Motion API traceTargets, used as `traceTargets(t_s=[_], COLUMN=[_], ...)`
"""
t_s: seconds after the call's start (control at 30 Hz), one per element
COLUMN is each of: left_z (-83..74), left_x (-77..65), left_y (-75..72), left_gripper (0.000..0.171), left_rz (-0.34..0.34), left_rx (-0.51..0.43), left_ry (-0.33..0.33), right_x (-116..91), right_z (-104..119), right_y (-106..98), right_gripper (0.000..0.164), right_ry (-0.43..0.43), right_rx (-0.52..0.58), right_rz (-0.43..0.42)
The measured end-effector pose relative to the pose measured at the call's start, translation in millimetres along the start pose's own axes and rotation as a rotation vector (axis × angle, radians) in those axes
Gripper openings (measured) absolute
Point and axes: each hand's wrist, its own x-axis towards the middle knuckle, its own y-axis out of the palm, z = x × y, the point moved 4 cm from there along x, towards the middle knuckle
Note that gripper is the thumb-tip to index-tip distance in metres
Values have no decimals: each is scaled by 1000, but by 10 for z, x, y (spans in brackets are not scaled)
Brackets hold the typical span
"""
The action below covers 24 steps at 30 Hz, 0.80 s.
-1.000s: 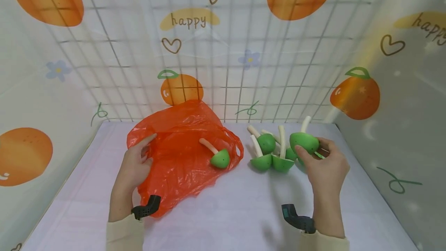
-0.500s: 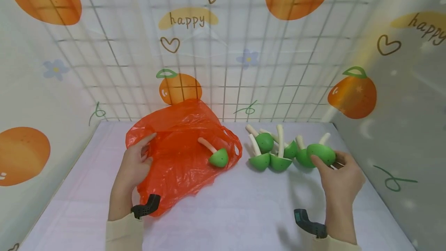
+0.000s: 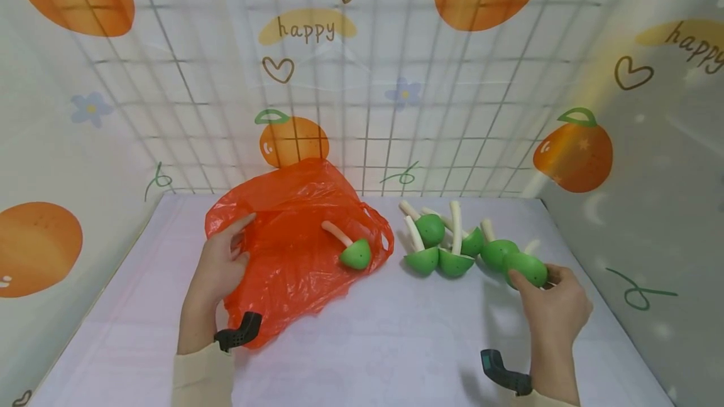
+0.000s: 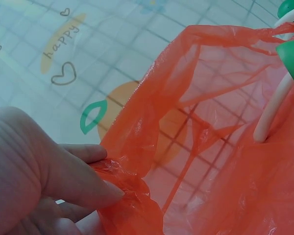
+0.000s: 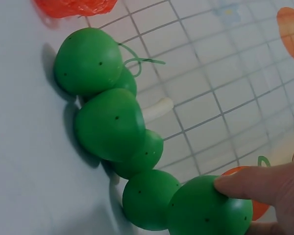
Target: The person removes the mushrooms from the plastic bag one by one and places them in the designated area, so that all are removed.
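My left hand pinches the left edge of a red plastic bag, its thumb on the film in the left wrist view. On the bag's right part lies a toy mushroom with a green cap and pale stem. At the right, my right hand holds another green toy mushroom by its cap, stem pointing up and away. That cap overlaps a neighbouring mushroom in view; I cannot tell whether they touch. In the right wrist view the thumb presses on the held cap.
Several more green mushrooms stand or lean in a cluster right of the bag. A white cloth with printed oranges covers the wire grid behind and the side walls. The pale tabletop stretches in front.
My right hand has moved right and down with its mushroom, from above the cluster to the cluster's right end. The left hand and the bag have stayed put.
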Motion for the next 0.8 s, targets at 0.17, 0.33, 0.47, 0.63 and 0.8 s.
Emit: traceTargets(t_s=[0.17,0.33,0.47,0.63,0.8], left_z=[9,4,0,3,4], left_x=[5,2,0,2,-4], left_y=[1,-3,-4,-4,-4], left_gripper=[71,71,71,71,72], left_rz=[-4,-10,-11,-14,-11], left_rx=[2,9,9,10,6], left_ry=[2,13,10,2,-7], right_x=[1,-5,3,13,34], right_z=[-51,-89,-119,-184,-252], right_y=[23,-8,-47,-34,33], right_gripper=[66,67,70,71,71], right_ry=[-7,-12,18,31,1], right_rx=[-20,-24,-20,-66,-112], right_rz=[12,41,58,83,120])
